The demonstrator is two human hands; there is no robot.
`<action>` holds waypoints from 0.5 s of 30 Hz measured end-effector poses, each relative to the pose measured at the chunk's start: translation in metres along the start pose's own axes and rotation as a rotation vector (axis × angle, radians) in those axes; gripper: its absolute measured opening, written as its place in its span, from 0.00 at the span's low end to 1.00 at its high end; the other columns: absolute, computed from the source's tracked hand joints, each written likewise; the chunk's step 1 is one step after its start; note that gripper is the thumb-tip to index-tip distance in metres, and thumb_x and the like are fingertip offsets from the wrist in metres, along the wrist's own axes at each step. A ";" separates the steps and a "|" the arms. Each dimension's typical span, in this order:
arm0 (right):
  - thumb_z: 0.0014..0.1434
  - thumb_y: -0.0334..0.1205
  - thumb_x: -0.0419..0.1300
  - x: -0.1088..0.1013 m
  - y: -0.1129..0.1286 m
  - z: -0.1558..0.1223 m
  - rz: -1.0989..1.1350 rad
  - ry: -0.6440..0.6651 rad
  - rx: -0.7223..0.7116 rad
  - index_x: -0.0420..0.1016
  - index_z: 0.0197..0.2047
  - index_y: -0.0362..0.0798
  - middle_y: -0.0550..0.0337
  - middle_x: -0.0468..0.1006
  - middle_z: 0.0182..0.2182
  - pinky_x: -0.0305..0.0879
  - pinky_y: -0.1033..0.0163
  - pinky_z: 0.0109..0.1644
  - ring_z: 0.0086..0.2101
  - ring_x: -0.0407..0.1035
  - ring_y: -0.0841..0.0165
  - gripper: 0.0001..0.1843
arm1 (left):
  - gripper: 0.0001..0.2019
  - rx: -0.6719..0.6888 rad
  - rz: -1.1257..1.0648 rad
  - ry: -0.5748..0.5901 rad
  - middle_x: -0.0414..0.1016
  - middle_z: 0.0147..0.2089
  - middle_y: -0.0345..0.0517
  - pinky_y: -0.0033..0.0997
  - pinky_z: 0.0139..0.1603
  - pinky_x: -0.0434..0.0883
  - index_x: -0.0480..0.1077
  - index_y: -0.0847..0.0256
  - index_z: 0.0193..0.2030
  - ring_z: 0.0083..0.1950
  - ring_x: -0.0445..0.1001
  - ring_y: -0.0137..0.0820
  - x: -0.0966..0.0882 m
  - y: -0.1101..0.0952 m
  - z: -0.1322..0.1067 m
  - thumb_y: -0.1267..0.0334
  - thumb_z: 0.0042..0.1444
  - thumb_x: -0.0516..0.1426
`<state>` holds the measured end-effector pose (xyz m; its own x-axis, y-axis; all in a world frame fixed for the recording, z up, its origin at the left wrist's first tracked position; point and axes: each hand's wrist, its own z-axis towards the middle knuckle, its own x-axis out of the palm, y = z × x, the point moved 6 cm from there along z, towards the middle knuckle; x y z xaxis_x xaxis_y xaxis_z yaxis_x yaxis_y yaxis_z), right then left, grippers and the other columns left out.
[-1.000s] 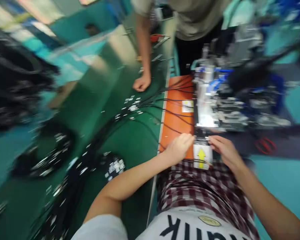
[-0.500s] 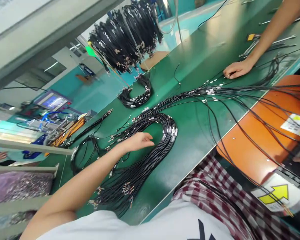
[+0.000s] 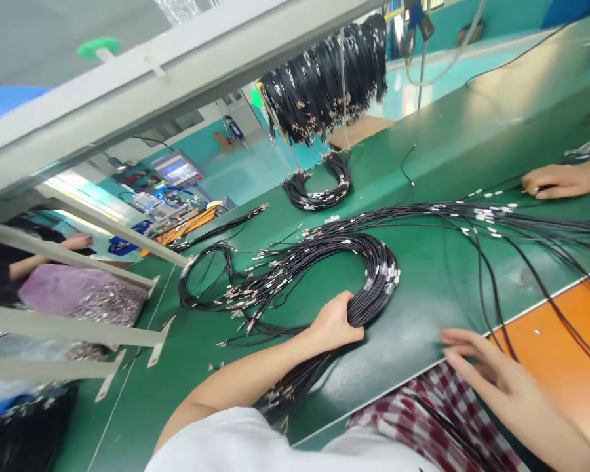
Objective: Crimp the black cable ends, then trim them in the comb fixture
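Note:
My left hand (image 3: 335,322) is wrapped round the lower side of a curved bundle of black cables (image 3: 381,282), which bends in a U on the green table (image 3: 413,295). White labels mark the bend, and copper-coloured ends fan out to the left. Over the table's front edge hovers my right hand (image 3: 491,373), slightly blurred, its fingers apart and holding nothing. Beyond the bundle a long strand of black cables (image 3: 442,208) with white tags runs toward the right side.
A co-worker's hand (image 3: 560,180) rests near the long strand. A smaller cable coil (image 3: 319,198) lies behind, with many cables (image 3: 324,78) hanging above. A metal shelf frame (image 3: 142,278) stands left; an orange stool (image 3: 565,328) is at the right front.
My left hand has moved from above the bundle's inner gap to grip its bend. My right hand has come into view. The view has shifted left.

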<state>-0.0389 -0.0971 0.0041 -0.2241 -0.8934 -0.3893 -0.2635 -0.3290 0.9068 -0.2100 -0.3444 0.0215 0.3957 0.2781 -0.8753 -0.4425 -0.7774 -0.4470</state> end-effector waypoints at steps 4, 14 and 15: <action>0.63 0.52 0.57 0.016 0.024 0.012 0.046 0.162 -0.037 0.70 0.56 0.52 0.49 0.76 0.51 0.73 0.54 0.49 0.47 0.73 0.59 0.21 | 0.23 0.045 0.016 0.001 0.74 0.46 0.52 0.40 0.47 0.72 0.66 0.63 0.52 0.45 0.75 0.42 -0.005 0.005 -0.011 0.63 0.47 0.60; 0.63 0.41 0.60 -0.068 -0.012 -0.117 0.150 -0.143 0.150 0.78 0.44 0.54 0.60 0.80 0.41 0.69 0.60 0.45 0.39 0.74 0.65 0.08 | 0.23 1.010 0.241 0.089 0.64 0.67 0.49 0.50 0.66 0.63 0.57 0.49 0.69 0.67 0.63 0.42 0.041 -0.187 0.059 0.61 0.67 0.48; 0.63 0.41 0.60 -0.071 -0.020 -0.131 0.172 -0.175 0.172 0.78 0.44 0.54 0.61 0.80 0.41 0.69 0.60 0.45 0.39 0.74 0.65 0.07 | 0.23 1.092 0.235 0.129 0.63 0.67 0.49 0.49 0.67 0.63 0.56 0.52 0.69 0.67 0.62 0.41 0.063 -0.219 0.063 0.63 0.68 0.46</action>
<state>0.1052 -0.0677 0.0351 -0.4339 -0.8604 -0.2674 -0.3589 -0.1072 0.9272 -0.1391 -0.1211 0.0528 0.2620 0.0805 -0.9617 -0.9598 0.1256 -0.2510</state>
